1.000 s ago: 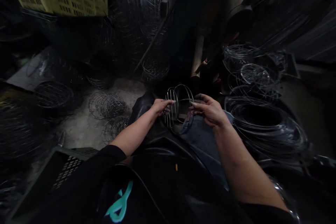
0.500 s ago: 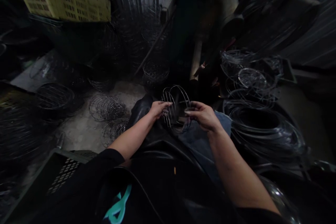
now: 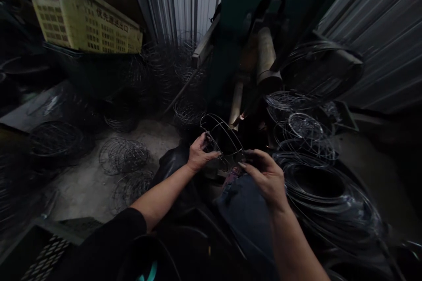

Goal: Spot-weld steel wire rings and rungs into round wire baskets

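Note:
I hold a small round wire frame (image 3: 221, 138) in front of me, above my knees. My left hand (image 3: 199, 154) is closed on its left rim, thumb over the wire. My right hand (image 3: 265, 174) grips its lower right side with curled fingers. The frame is made of a ring with parallel wires across it and is tilted away from me. Just beyond it stands a dark machine with a metal roller (image 3: 265, 59).
Finished wire baskets (image 3: 123, 154) lie on the concrete floor at the left. Coils of wire rings (image 3: 316, 180) pile up at the right. A yellow crate (image 3: 84, 19) stands at the upper left. A perforated dark bin (image 3: 42, 254) sits at the lower left.
The view has tipped upward. Both hands have carried the wire frame forward and tilted it toward the machine.

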`<state>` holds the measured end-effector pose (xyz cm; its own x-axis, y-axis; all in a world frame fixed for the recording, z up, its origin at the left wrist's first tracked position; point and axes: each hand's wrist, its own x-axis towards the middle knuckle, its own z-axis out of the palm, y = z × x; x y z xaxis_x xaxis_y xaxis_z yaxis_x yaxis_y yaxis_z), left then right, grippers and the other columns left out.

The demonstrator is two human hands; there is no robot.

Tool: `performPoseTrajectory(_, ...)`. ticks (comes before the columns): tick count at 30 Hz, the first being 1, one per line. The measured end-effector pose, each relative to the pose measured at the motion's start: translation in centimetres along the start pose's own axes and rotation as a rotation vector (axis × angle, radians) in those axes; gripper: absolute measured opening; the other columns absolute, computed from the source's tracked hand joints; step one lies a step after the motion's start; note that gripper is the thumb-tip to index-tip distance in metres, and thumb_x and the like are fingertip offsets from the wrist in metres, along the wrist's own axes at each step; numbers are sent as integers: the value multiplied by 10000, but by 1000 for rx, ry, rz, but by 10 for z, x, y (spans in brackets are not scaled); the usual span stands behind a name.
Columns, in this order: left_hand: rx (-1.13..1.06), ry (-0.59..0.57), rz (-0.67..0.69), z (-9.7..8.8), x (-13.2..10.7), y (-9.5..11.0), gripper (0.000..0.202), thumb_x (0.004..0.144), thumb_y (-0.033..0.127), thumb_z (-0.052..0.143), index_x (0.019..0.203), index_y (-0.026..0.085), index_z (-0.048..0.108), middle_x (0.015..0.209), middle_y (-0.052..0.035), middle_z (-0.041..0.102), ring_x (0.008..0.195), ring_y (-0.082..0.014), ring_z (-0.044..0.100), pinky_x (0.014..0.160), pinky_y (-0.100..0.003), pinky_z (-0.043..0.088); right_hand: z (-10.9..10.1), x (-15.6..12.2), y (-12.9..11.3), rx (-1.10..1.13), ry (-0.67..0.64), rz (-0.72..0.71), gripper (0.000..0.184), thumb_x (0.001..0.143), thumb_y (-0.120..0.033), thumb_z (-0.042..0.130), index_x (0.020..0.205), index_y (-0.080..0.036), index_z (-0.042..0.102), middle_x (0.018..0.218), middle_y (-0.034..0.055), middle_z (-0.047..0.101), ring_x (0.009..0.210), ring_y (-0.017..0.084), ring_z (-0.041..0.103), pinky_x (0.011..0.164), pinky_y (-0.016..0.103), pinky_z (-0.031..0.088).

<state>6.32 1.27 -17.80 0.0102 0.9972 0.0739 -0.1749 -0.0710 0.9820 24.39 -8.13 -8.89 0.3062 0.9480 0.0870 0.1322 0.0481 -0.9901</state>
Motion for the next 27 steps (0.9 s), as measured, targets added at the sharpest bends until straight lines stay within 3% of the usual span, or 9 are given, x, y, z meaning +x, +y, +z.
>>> performPoseTrajectory(3,12,-26,77,6,7,-5,952,423,300,928,1285,127,565,1166,-85,592,1064,-208,605,1039,-386,477,-1,0,1,-145,6,-113,128,733,-330,753,830,-249,733,958,46,729,908,227,677,846,375,546)
performPoseTrajectory(5,28,-32,92,9,10,-7,954,432,329,925,1290,128,559,1186,-95,588,1076,-216,607,1041,-388,478,-2,2,3,-158,11,-147,84,764,-315,722,827,-262,741,961,43,730,928,233,675,856,383,545)
performPoseTrajectory(18,124,-62,125,22,20,-11,914,456,413,910,1253,108,584,1189,-120,596,1107,-249,606,1031,-382,476,-15,11,22,-168,43,-146,79,790,-313,683,839,-269,726,925,38,732,908,234,673,874,401,529)
performPoseTrajectory(23,315,-59,137,23,16,-7,843,513,387,899,1258,138,592,1074,-81,614,996,-206,606,940,-316,502,-24,21,23,-269,20,-95,139,749,-365,708,814,-244,736,988,63,713,964,246,647,934,409,480)
performPoseTrajectory(27,397,-78,128,22,11,-2,833,519,329,901,1271,152,592,1027,-62,610,919,-182,582,888,-290,495,-27,26,25,-339,14,-64,208,706,-438,709,720,-231,713,962,73,658,930,239,607,873,389,473)
